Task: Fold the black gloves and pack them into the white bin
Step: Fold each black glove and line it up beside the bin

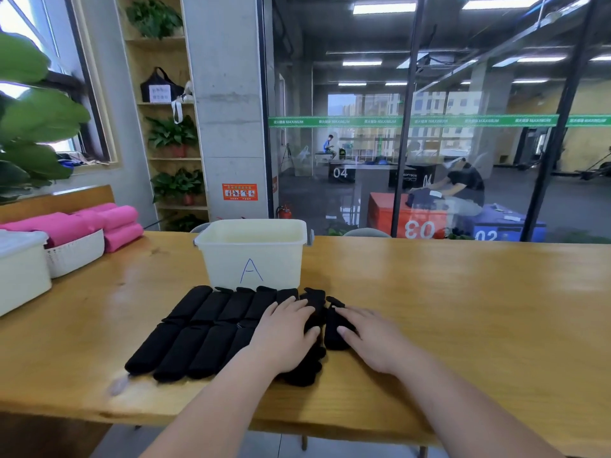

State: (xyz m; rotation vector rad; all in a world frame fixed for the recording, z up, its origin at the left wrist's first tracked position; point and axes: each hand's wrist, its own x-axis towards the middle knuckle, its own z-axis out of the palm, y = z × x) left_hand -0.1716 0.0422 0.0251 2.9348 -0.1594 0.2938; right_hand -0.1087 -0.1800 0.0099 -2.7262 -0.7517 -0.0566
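Several folded black gloves (198, 328) lie side by side in two rows on the wooden table (463, 309), just in front of the white bin (253, 256) marked with a blue "A". The bin looks empty inside. My left hand (284, 335) lies flat with straight fingers on the right end of the glove rows. My right hand (367, 335) rests flat beside it, its fingertips touching a loose black glove (330, 328) whose fingers point toward the bin. More black glove fabric shows beneath my left wrist.
At the left stand a cream box (20, 272), a white basket (76, 252) and rolled pink towels (122, 223). A glass wall runs behind the table. The table's near edge is close below my forearms.
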